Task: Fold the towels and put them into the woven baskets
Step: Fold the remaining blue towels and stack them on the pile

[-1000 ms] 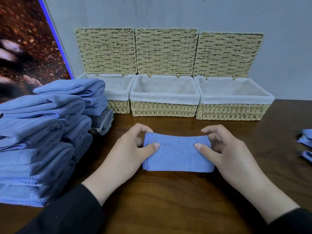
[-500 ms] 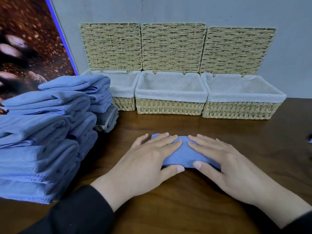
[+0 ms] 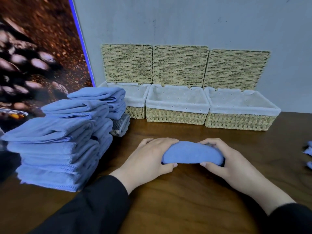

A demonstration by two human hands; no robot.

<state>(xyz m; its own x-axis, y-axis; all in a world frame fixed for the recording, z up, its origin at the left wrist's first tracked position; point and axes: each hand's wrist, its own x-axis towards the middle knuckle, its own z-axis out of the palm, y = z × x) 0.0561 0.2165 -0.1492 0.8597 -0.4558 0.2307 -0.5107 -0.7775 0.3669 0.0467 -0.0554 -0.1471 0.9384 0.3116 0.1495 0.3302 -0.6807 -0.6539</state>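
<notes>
A folded blue towel (image 3: 191,153) is held between both hands just above the dark wooden table (image 3: 185,200). My left hand (image 3: 148,159) grips its left end, thumb in front and fingers behind. My right hand (image 3: 226,159) grips the right end the same way. Three woven baskets with white liners stand in a row against the wall: left basket (image 3: 135,112), middle basket (image 3: 175,116), right basket (image 3: 239,121). Their lids lean open against the wall. No towel shows inside the parts of the baskets I can see.
Tall stacks of folded blue towels (image 3: 59,146) fill the table's left side, partly hiding the left basket. A grey striped cloth (image 3: 120,127) sits under the rear stack. More blue cloth (image 3: 309,151) shows at the right edge. A poster stands at far left.
My hands pressed flat on the towel, then moved to its ends and closed on it. The towel now bulges upward, lifted slightly. The camera view has tilted down and shifted.
</notes>
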